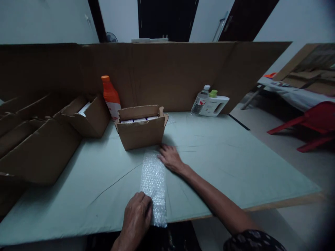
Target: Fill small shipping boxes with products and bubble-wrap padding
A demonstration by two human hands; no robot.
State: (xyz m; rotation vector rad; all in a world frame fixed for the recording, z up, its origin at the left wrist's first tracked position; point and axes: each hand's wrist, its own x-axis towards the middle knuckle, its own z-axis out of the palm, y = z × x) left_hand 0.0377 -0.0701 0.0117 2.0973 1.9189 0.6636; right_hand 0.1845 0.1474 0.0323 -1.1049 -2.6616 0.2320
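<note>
1. Bubble wrap strip [154,184]: flat on tabletop [209,167], from its near edge toward the open cardboard box [141,134]
2. Your left hand [137,212]: fingers curled at the strip's left side, by the near edge; cannot tell if gripping
3. Your right hand [171,158]: fingers loosely spread, at the strip's far end, blurred
4. Orange bottle [111,96], clear bottle [200,101]: along tabletop's far edge

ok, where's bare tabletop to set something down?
Biggest: green tablecloth right of the right hand, back to the clear plastic bottle and white jug. Smaller: between left hand and large left carton. Crowded: middle, with bubble wrap and centre carton; left end.
</note>
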